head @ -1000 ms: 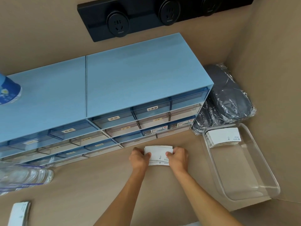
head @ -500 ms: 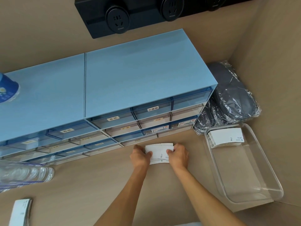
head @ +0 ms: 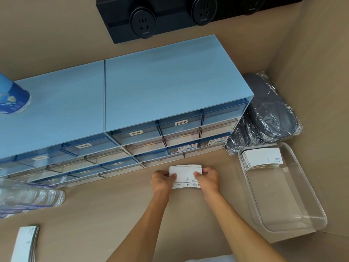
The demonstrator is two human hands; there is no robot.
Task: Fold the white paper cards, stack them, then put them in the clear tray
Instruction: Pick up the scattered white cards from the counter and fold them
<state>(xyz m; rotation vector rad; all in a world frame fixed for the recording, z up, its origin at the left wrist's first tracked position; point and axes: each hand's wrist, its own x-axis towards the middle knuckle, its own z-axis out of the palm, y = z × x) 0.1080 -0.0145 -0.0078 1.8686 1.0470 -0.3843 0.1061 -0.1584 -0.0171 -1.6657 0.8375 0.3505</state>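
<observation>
On the tan desk surface (head: 113,214), just in front of the blue plastic drawer cabinet (head: 132,103), a small stack of folded white paper cards (head: 186,176) is held at both ends. The left hand (head: 162,181) is closed on the stack's left edge, the right hand (head: 207,178) on its right edge, thumbs pressed on top. Compared with half a second earlier, the grip and the stack's place are unchanged. Near on the right, a clear rectangular plastic tray (head: 302,214) is seen, with another pile of white cards (head: 261,157) at its far end. A further pile of cards (head: 25,242) lies well apart at lower left.
</observation>
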